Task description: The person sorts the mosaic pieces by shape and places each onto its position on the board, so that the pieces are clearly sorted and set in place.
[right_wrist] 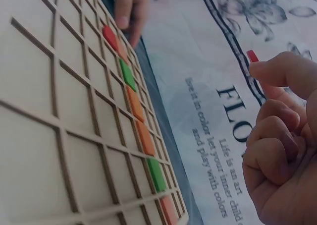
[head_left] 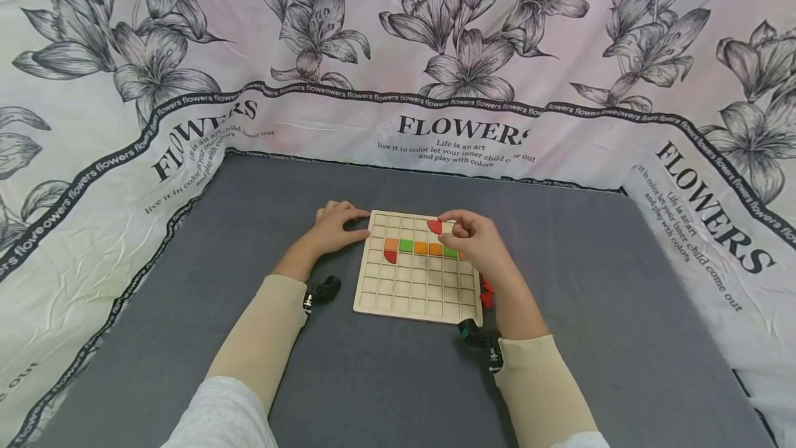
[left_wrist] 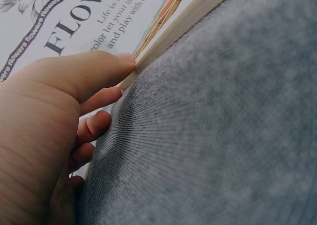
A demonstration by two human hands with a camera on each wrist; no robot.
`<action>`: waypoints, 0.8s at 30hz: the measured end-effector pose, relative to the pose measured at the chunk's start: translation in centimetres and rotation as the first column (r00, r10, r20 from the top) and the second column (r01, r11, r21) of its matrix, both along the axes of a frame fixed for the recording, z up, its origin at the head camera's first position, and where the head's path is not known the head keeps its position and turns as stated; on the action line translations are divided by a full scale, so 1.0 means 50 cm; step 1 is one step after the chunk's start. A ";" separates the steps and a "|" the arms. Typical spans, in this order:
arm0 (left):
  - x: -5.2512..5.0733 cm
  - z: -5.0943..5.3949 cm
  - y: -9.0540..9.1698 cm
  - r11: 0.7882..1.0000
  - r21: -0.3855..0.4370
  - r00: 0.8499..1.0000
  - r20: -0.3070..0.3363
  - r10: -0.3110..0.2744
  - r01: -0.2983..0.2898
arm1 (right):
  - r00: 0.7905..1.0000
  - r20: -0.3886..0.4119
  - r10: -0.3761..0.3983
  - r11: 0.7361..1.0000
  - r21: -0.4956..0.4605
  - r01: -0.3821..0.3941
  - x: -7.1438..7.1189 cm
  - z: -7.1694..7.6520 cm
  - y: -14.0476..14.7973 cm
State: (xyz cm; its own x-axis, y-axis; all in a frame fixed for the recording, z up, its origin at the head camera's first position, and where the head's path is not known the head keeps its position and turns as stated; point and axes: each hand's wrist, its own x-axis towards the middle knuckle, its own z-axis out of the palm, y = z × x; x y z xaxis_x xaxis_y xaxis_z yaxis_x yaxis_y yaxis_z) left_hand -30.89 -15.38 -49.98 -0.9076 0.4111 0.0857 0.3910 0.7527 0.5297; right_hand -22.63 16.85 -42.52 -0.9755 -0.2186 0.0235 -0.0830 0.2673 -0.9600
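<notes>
A light wooden grid board [head_left: 398, 289] lies on the dark grey table. My left hand [head_left: 332, 229] touches its left edge with thumb and index finger extended; the thumb [left_wrist: 106, 69] meets the board's side in the left wrist view. Above the board's upper right part, my right hand [head_left: 479, 244] pinches a red quarter-circle piece [head_left: 435, 227] between thumb and index finger, other fingers curled. Across the grid runs a row of orange tiles [head_left: 421, 248] and green tiles [head_left: 406, 245], its right end partly behind the right hand. Another red quarter-circle [head_left: 390, 255] sits below the row's left-end tile.
Several loose red pieces [head_left: 487, 296] lie beside the board's right edge, partly hidden by the right wrist. Dark cameras are strapped to both wrists. A white flower-printed cloth [head_left: 460, 133] stands around the table [head_left: 591, 282] at the back and sides.
</notes>
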 end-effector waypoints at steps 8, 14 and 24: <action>0.001 0.001 -0.001 1.000 0.016 1.000 0.004 -0.004 0.003 | 0.998 0.059 0.018 0.999 0.030 -0.020 0.001 -0.017 -0.051; 0.001 0.001 -0.001 1.000 0.022 1.000 0.004 -0.004 0.004 | 0.993 0.120 0.000 0.998 0.058 -0.007 0.005 -0.033 -0.077; 0.001 0.002 -0.001 1.000 0.021 1.000 -0.004 -0.006 0.006 | 0.971 0.210 -0.115 0.970 0.235 0.064 0.013 -0.053 -0.112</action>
